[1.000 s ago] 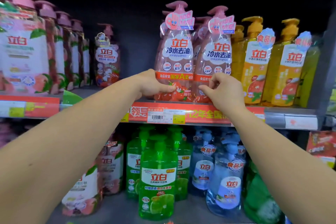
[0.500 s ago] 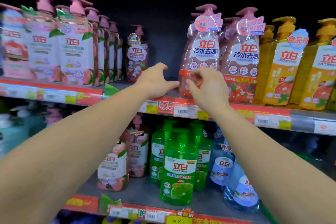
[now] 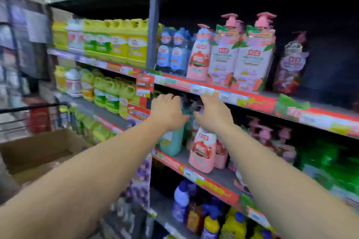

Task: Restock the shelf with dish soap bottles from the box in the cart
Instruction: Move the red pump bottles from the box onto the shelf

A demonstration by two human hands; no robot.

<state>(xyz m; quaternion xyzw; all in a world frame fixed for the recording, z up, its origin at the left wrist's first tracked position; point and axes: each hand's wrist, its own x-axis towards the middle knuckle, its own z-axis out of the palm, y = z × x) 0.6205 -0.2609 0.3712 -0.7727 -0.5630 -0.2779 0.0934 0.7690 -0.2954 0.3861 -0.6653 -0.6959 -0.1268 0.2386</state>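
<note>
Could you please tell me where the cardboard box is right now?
In the head view, the cardboard box sits at lower left in the cart, beside the shelving.

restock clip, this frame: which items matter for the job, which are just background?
Job:
- left hand, empty, in front of the shelf
- right hand, empty, beside it
- cardboard box at lower left
- pink pump bottles on the upper shelf
- shelf edge

Background:
- yellow jugs in the left bay
- blue bottles
- green bottles lower right
- purple bottle, bottom shelf
</note>
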